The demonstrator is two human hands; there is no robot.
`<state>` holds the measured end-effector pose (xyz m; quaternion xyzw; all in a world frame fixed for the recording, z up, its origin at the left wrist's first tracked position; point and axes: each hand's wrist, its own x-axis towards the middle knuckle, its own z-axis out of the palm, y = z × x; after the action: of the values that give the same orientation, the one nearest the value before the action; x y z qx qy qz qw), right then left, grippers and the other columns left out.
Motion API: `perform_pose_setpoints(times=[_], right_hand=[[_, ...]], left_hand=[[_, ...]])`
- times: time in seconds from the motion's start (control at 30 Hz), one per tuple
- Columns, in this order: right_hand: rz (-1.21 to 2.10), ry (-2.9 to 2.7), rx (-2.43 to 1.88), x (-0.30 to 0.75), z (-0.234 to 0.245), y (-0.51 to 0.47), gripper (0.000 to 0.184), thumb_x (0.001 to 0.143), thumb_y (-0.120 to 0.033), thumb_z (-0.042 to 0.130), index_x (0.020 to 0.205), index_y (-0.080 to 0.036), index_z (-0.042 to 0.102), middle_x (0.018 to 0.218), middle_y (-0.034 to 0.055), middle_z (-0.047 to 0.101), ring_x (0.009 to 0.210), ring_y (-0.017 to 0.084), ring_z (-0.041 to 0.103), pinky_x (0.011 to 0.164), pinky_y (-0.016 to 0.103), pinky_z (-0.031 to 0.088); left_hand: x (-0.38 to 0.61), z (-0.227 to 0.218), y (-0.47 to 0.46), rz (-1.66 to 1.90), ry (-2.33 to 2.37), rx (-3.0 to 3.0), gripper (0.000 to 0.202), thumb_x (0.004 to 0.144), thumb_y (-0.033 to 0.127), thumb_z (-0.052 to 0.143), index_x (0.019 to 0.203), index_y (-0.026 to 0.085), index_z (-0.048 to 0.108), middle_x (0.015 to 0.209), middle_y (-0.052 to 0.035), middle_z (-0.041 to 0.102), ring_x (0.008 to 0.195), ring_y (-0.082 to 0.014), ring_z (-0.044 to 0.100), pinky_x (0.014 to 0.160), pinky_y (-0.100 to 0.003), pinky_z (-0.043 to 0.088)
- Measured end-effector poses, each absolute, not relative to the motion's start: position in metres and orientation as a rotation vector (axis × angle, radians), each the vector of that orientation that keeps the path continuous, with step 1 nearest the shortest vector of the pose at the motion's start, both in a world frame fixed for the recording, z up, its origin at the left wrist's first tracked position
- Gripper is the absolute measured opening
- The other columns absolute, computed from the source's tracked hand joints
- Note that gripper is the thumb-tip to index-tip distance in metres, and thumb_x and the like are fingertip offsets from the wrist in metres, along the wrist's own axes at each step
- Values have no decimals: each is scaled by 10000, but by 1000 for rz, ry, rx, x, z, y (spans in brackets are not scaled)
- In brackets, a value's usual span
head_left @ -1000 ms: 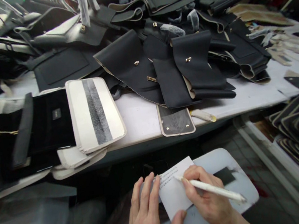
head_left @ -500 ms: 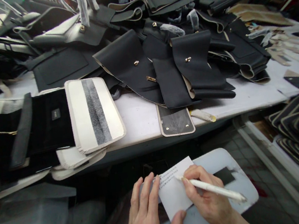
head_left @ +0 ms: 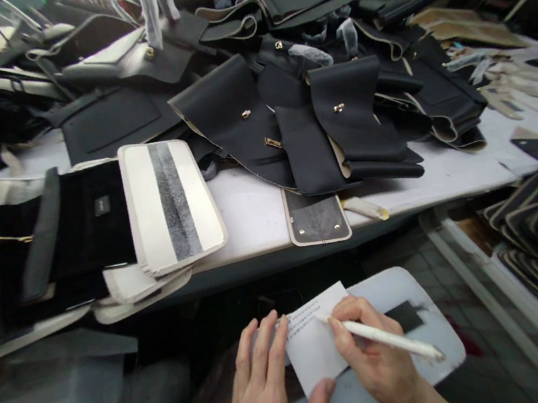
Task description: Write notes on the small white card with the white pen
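White pen (head_left: 393, 339) is pinched between thumb and index finger of the right hand (head_left: 377, 364), held close to the writing end, so that's easily the nearer hand. Tip pokes out up and to the left of those fingertips, and the long axis slants from there down to the right, with the back end sticking out past the hand over the board.

IMO the bit that matters is tip versus sheet: it ends right by the lines of handwriting (head_left: 303, 321) on the upper part of the small white paper (head_left: 317, 359). Honestly can't tell whether it's touching or just above.

Left hand (head_left: 264, 387) isn't gripping any tool. Fingers are loosely spread, tips by the paper's left edge, thumb lying over its lower edge. Looks to me like it's steadying the sheet. So the pen tip sits between the two hands.

Paper's lying at a slant on a pale round-cornered board (head_left: 438, 317), just this side of the workbench (head_left: 244, 205). Up there you've got a cream panel with a dark stripe (head_left: 142, 200), then a heap of black bag pieces (head_left: 312, 154), plus a stack of dark flaps (head_left: 528, 210) off to the right.
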<state>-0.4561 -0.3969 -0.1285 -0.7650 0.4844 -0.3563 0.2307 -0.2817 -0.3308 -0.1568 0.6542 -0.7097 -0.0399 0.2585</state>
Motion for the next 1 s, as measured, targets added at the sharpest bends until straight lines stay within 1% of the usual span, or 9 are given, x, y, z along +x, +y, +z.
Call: perform_pose_setpoints(times=[0.27,0.57,0.7,0.87,1.0], right_hand=[[-985,1312,-2099,-456,-129,-398,129,957,-149,487,858,-231,471,719,-16,562,604,127,573,572,263,449],[-981,1299,-2023,-460,-131,-395,121,957,-149,498,869,-230,481,741,-10,561,627,137,564,601,288,445],[-985,1280,-1952,-463,-135,-394,120,959,-152,511,871,-231,492,765,-8,563,667,144,568,629,299,442],[-1018,1268,-1886,-468,-141,-388,77,947,-158,558,948,-233,542,824,-5,596,727,140,603,670,287,467],[-995,1179,-1927,-471,-133,-389,123,927,-117,588,981,-227,582,875,3,636,791,133,632,722,263,502]], left_hand=[[-281,-156,-330,-104,-1934,1780,700,826,461,649,1416,159,425,1468,-60,457,1377,-302,352,1055,-396,398],[-281,-157,-330,-122,-1927,1772,702,818,456,660,1414,166,430,1470,-69,458,1376,-313,358,1061,-409,401],[-283,-156,-329,-137,-1904,1775,703,817,456,660,1417,170,431,1467,-69,462,1377,-313,355,1056,-410,410],[-283,-153,-328,-146,-1910,1810,718,820,450,658,1434,175,408,1487,-59,438,1383,-300,345,1051,-408,424],[-282,-152,-328,-116,-1934,1799,733,812,467,662,1433,173,407,1489,-53,438,1384,-299,334,1031,-407,447]])
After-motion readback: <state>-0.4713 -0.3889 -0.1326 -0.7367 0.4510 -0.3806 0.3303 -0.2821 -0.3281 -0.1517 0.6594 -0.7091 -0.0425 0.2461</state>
